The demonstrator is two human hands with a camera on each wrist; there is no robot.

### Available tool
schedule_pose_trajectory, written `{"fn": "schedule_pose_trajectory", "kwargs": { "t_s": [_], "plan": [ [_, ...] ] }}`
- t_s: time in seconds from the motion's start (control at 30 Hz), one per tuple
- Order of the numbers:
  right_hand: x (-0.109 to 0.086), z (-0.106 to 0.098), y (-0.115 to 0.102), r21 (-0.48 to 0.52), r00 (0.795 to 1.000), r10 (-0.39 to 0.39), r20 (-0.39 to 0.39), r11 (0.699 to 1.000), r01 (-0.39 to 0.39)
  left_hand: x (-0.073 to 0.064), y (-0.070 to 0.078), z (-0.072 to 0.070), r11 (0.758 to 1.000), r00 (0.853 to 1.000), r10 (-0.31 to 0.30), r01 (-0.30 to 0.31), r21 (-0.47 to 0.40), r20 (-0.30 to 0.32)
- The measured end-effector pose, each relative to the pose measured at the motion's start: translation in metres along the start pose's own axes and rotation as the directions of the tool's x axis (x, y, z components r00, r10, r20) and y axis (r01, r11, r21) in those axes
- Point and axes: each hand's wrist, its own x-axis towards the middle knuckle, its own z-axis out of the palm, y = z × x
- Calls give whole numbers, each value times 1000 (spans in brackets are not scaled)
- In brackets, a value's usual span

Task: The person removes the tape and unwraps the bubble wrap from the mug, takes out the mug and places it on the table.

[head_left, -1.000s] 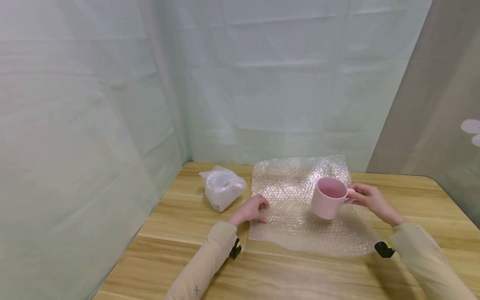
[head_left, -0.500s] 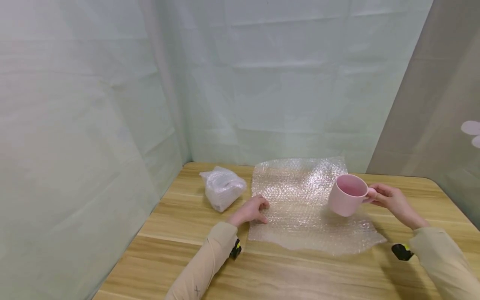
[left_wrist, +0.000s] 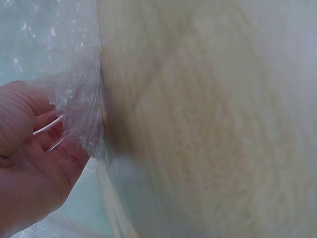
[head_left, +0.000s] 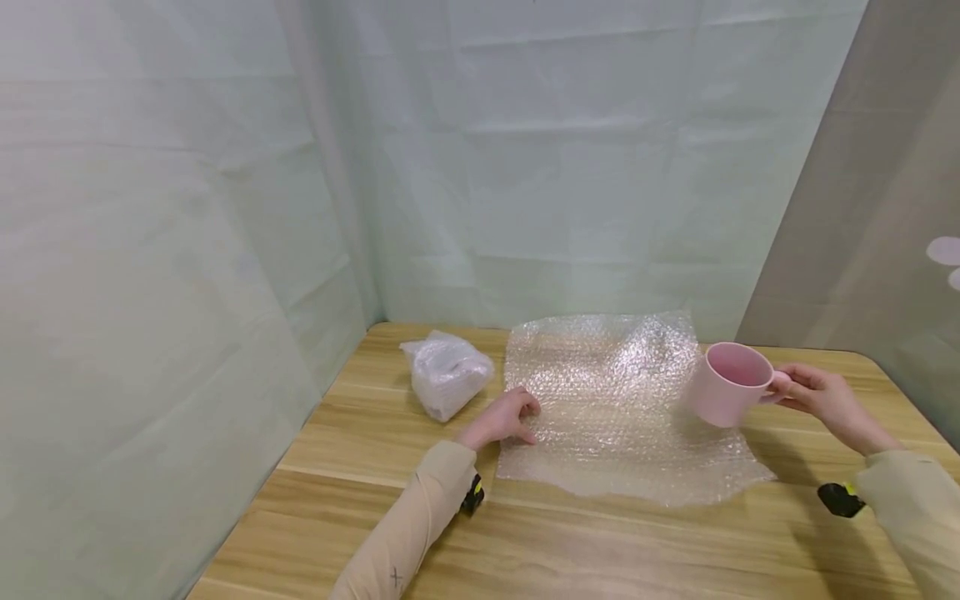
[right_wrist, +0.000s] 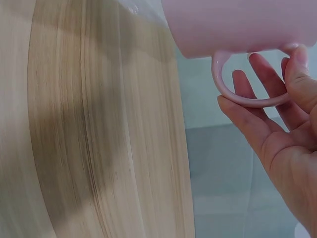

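My right hand [head_left: 832, 404] pinches the handle of a pink mug [right_wrist: 237, 25], with fingertips and thumb around the handle loop in the right wrist view. The mug hangs tilted above the right edge of a clear bubble wrap sheet [head_left: 600, 425], its open mouth facing up. My left hand [head_left: 502, 418] rests on the sheet's left edge, thumb and fingers spread apart. In the left wrist view the wrap's edge [left_wrist: 81, 114] overlaps the fingertips of the left hand [left_wrist: 34, 158].
A bundle wrapped in bubble wrap [head_left: 447, 375] sits left of the sheet, just beyond my left hand. The wooden table [head_left: 360, 517] ends at a pale cloth backdrop [head_left: 555, 208] behind and a cloth on the left.
My right hand has carried the mug rightward, from over the sheet to its right edge. The left hand has stayed in place, and so have the sheet and the wrapped bundle.
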Motion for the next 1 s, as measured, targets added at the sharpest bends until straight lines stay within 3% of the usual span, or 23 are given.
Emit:
{"fn": "schedule_pose_trajectory", "kwargs": {
  "t_s": [0.63, 1.0],
  "plan": [
    [-17, -33, 14, 11, 998, 48, -41, 999, -47, 1, 0, 1, 1000, 1000, 17, -17, 4, -10],
    [-25, -48, 23, 11, 997, 69, -17, 998, -69, -2, 3, 1, 1000, 1000, 6, -6, 15, -16]
  ]
}}
